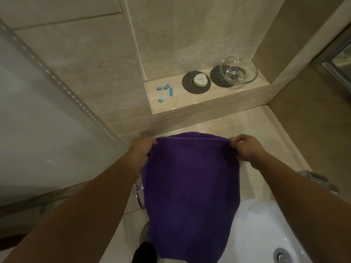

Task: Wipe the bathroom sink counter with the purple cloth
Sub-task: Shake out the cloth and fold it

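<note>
The purple cloth (190, 186) hangs spread out in front of me, held up by its two top corners. My left hand (141, 149) pinches the upper left corner and my right hand (246, 148) pinches the upper right corner. Behind and below the cloth lies the beige stone counter (212, 124), and the white sink basin (266, 224) with its metal drain (283, 256) shows at the lower right. The cloth hides much of the counter's front.
A raised ledge (199, 103) at the back holds several small blue pieces (165, 92), a white soap (200, 81) on a grey disc and a clear glass bowl (238, 70). A chrome fitting (139, 188) pokes out left of the cloth; a metal faucet part (319, 182) is on the right.
</note>
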A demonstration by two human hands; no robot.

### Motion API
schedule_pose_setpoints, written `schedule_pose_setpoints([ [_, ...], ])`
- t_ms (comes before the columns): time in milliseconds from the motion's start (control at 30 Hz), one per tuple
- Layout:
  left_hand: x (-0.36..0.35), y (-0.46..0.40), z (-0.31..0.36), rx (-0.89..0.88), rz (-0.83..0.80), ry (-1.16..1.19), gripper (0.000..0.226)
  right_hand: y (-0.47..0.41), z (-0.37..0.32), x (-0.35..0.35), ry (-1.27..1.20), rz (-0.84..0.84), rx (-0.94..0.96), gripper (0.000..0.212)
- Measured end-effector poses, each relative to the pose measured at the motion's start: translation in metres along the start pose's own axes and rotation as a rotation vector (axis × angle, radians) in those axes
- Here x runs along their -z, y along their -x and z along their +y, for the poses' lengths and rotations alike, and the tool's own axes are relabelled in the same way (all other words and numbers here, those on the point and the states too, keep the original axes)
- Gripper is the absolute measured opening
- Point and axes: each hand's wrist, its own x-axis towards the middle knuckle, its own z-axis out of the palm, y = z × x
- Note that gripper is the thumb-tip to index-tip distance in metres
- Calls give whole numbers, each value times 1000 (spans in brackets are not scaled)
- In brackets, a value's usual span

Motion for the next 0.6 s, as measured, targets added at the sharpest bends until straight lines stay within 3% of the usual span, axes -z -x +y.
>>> schedule_pose_setpoints([
  [100,6,12,7,91,-97,121,15,3,1,1,-107,-14,-2,13],
  [233,9,19,16,77,-141,166,13,6,0,2,-109,24,29,11],
  [467,6,6,10,-168,35,73,6,12,-5,6,-57,79,91,19],
  [600,3,8,4,-53,-78,193,11,13,-6,6,-15,32,133,19],
])
